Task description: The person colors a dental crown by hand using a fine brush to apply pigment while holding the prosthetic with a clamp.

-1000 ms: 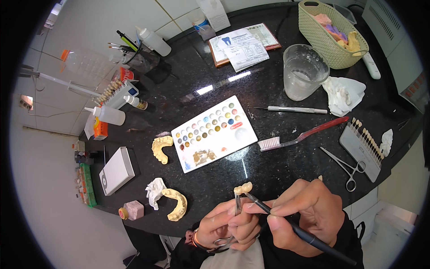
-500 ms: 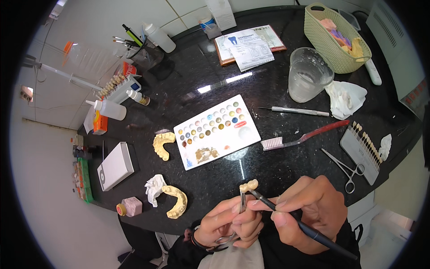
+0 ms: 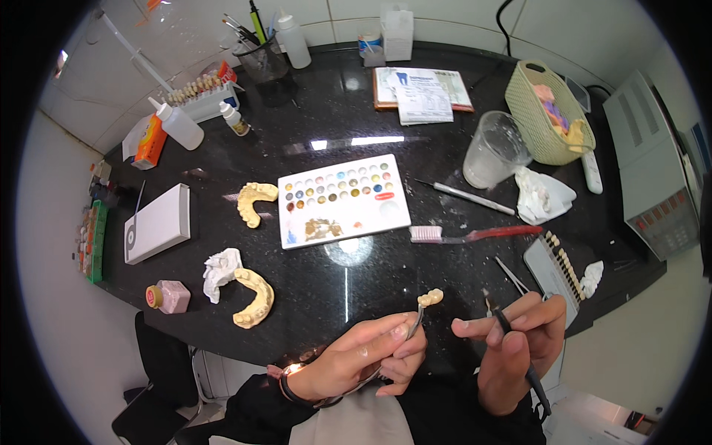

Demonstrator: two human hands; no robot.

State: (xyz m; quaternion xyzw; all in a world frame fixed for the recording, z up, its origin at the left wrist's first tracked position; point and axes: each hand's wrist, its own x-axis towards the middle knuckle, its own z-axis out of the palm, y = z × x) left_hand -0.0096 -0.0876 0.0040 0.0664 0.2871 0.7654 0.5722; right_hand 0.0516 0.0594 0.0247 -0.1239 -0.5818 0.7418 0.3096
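My left hand (image 3: 371, 348) is closed around metal clamp forceps (image 3: 417, 322), whose upright tip grips a small cream dental bridge (image 3: 431, 298) of tooth-shaped crowns. To the right, my right hand (image 3: 523, 337) pinches a fine brush (image 3: 528, 368) with a dark handle, its tip pointing up and apart from the bridge. Ahead of both hands lies a white palette (image 3: 341, 211) with several rows of coloured stain wells and a brown smear. Two cream dental casts rest left of it: one cast (image 3: 256, 202) beside the palette, another cast (image 3: 256, 300) nearer me against a crumpled tissue (image 3: 221, 274).
A red-handled toothbrush (image 3: 482, 235), a metal-handled tool (image 3: 475, 199) and a plastic cup (image 3: 493, 152) are at right, with a basket (image 3: 549, 111) behind. Scissor-like forceps (image 3: 512, 274) and a shade guide (image 3: 552, 274) lie beyond my right hand. A white box (image 3: 158, 225) and pink bottle (image 3: 169, 297) stand left.
My right hand has drawn the brush away from the bridge to the right. The left hand has turned the forceps and bridge slightly. The whole view has shifted.
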